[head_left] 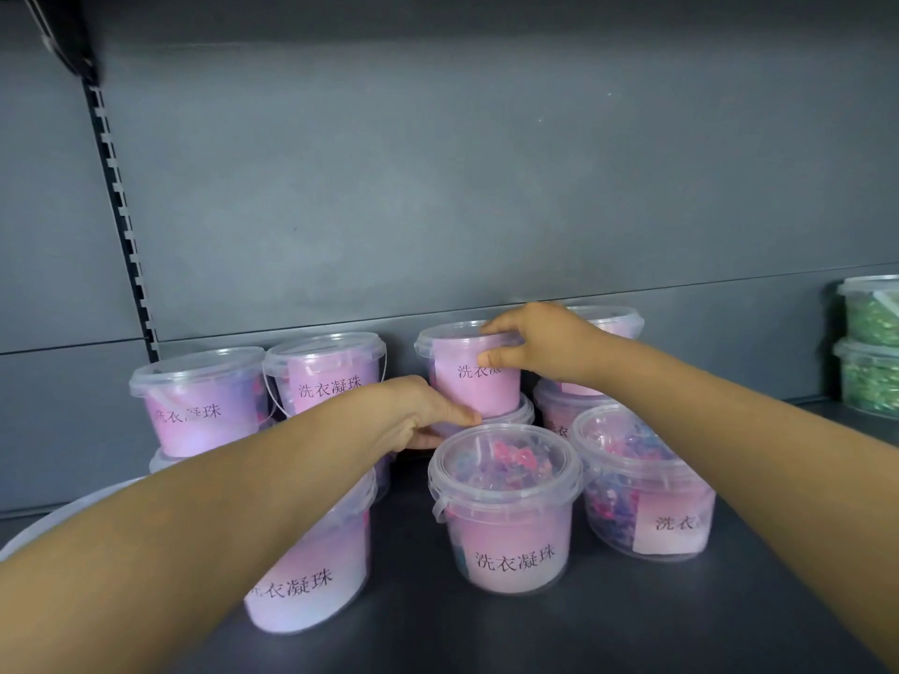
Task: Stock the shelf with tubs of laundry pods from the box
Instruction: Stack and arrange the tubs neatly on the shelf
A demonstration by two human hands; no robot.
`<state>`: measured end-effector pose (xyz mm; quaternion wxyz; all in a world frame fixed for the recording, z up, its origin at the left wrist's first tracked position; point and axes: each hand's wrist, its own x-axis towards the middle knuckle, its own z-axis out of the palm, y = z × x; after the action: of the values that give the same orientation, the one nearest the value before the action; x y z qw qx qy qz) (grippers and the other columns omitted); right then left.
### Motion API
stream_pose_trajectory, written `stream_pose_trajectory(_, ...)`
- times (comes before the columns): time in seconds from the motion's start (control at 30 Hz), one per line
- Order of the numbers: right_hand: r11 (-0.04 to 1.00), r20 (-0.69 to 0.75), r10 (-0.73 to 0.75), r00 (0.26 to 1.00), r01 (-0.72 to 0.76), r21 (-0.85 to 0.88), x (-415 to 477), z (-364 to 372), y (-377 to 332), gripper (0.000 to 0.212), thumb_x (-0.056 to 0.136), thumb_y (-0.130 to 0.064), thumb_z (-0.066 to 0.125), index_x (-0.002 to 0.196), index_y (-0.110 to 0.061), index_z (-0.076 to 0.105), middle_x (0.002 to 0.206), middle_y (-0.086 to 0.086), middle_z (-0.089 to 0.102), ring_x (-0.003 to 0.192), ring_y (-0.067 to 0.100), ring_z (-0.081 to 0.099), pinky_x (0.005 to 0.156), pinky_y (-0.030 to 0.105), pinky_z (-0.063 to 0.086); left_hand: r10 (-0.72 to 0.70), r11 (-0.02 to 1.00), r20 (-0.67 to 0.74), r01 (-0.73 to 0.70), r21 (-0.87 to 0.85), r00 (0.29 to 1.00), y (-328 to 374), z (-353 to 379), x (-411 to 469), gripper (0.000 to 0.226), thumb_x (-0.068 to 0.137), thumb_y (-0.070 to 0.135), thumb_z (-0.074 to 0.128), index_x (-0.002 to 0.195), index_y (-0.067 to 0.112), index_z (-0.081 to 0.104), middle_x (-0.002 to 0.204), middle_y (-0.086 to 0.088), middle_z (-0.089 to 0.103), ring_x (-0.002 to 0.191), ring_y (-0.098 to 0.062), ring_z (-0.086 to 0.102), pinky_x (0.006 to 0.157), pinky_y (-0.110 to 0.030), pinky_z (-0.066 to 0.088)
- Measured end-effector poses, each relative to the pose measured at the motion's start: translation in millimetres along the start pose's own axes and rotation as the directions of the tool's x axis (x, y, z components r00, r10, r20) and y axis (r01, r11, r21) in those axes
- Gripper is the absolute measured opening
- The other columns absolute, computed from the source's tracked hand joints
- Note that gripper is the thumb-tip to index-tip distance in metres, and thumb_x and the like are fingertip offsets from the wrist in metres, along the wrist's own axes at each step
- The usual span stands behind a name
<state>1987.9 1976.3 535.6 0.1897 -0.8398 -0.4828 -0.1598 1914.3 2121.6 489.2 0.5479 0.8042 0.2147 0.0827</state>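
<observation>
So our right hand (540,352) has its fingers (494,328) curled round the top of a pink pod tub (476,386), which sits stacked on a second tub (520,414) just behind the front tub (506,518) on the shelf (632,615). Our left hand (418,415) just lays fairly straight fingers (459,414) against that second tub.

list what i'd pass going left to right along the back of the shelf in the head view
Slotted rail → left pink tub → second pink tub → held pink tub, gripped by the right hand → half-hidden tub behind that hand → green tubs at the right edge.
</observation>
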Motion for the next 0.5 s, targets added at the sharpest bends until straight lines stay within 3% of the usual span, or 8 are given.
stream_pose_trajectory(0.1, 1.0, -0.012, 0.008, 1.0, -0.008, 0.008, -2.2, -1.2, 1.3, 0.052, 0.086, -0.04, 0.063, 0.13, -0.015, 0.055, 0.136, 0.005, 0.054, 0.127, 0.022, 0.047, 0.105, 0.029, 0.035, -0.036, 0.999, 0.008, 0.036, -0.017, 0.999, 2.3, 2.7, -2.7, 0.018, 0.078, -0.002, 0.07, 0.068, 0.008, 0.058, 0.042, 0.001, 0.06, 0.052, -0.01, 0.059, 0.063, -0.023, 0.052)
stream_pose_trajectory(0.27, 0.998, -0.008, 0.012, 1.0, -0.012, 0.062, -7.4, -3.6, 3.1, 0.051, 0.085, -0.037, 0.065, 0.13, -0.015, 0.056, 0.137, 0.003, 0.054, 0.128, 0.019, 0.047, 0.102, 0.023, 0.032, -0.087, 0.996, 0.062, 0.086, 0.011, 0.994, 0.0, -2.3, -6.4, 0.014, 0.08, 0.01, 0.071, 0.082, 0.005, 0.059, 0.08, -0.008, 0.061, 0.074, -0.015, 0.059, 0.071, -0.025, 0.051)
stream_pose_trajectory(0.37, 0.998, 0.009, 0.014, 1.0, -0.014, 0.053, -7.7, -6.6, 1.5, 0.05, 0.086, -0.036, 0.064, 0.131, -0.014, 0.055, 0.138, 0.002, 0.053, 0.129, 0.018, 0.046, 0.101, 0.022, 0.031, -0.042, 0.996, 0.059, 0.037, 0.081, 0.997, -0.7, -12.9, 1.7, 0.052, 0.075, 0.023, 0.077, 0.118, 0.003, 0.056, 0.118, -0.008, 0.061, 0.115, -0.021, 0.055, 0.097, -0.03, 0.044)
stream_pose_trajectory(0.5, 1.0, 0.022, 0.005, 1.0, -0.006, 0.026, -7.7, -9.2, 1.9, 0.049, 0.088, -0.036, 0.061, 0.131, -0.014, 0.055, 0.138, 0.003, 0.053, 0.13, 0.019, 0.045, 0.102, 0.023, 0.031, 0.043, 0.991, 0.216, -0.069, 0.115, 0.975, 0.7, -9.5, 7.5, 0.051, 0.076, 0.018, 0.076, 0.123, 0.021, 0.056, 0.12, 0.005, 0.063, 0.122, -0.013, 0.052, 0.11, -0.032, 0.035)
